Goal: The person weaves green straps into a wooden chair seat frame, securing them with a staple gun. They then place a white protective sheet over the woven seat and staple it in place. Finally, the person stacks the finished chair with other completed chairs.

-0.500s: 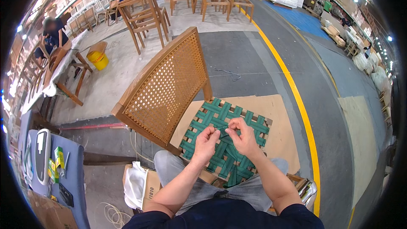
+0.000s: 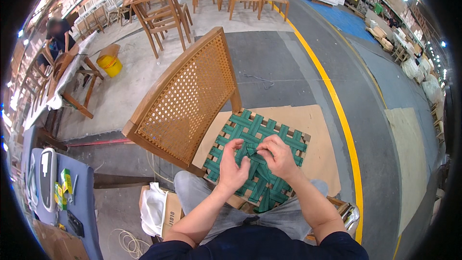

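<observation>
"What materials, what shapes?"

"Brown wood (image 2: pixel 168 78) around a curved back panel (image 2: pixel 190 97) of pierced cane; flat, broad strips crossing over and under in the green seat webbing (image 2: pixel 260 175)."

"And the green strap (image 2: pixel 250 149)?"

"Bunched into a small, crumpled wad above the middle of the webbing, in front of the lap (image 2: pixel 226 217)."

"Hands?"

"Left hand (image 2: pixel 234 167): loosely open, thumb well apart from fingers, just beside the wad, touch unclear. Right hand (image 2: pixel 279 158): fingertips pinched together on the strap."

The backrest (image 2: pixel 187 98) is standing left of the seat (image 2: pixel 258 177); a bucket (image 2: pixel 111 67) is sitting beyond it, farther left.
</observation>
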Demonstrator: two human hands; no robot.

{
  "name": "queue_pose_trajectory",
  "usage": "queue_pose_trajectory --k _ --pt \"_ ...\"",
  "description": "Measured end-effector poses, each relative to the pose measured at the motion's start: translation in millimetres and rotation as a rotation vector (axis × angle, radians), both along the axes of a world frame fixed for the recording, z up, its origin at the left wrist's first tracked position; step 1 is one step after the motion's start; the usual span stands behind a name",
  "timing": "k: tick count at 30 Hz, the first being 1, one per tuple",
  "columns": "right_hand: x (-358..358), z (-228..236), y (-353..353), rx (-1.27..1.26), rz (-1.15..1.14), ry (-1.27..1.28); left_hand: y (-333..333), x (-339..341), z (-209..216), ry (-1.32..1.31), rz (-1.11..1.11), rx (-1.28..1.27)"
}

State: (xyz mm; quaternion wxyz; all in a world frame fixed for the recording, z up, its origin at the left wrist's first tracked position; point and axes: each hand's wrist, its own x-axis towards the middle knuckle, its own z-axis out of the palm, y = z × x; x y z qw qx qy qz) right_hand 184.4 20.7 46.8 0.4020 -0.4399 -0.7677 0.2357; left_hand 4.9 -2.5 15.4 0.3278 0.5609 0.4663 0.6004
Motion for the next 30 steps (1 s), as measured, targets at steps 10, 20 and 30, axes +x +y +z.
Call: queue_pose_trajectory --k 10,20,30 --pt "5.0 -13.6 20.0 -0.122 0.039 0.0 14.3 10.9 -52.2 0.066 -0.142 -0.055" --pt "16.1 -103.1 93.0 -0.642 0.194 -0.064 3.4 22.4 -164.1 -0.47 -0.392 -0.97" --pt "-33.7 -170.1 238.6 -0.637 -0.023 -0.245 201.2 -35.6 -176.7 0.548 0.193 -0.196"
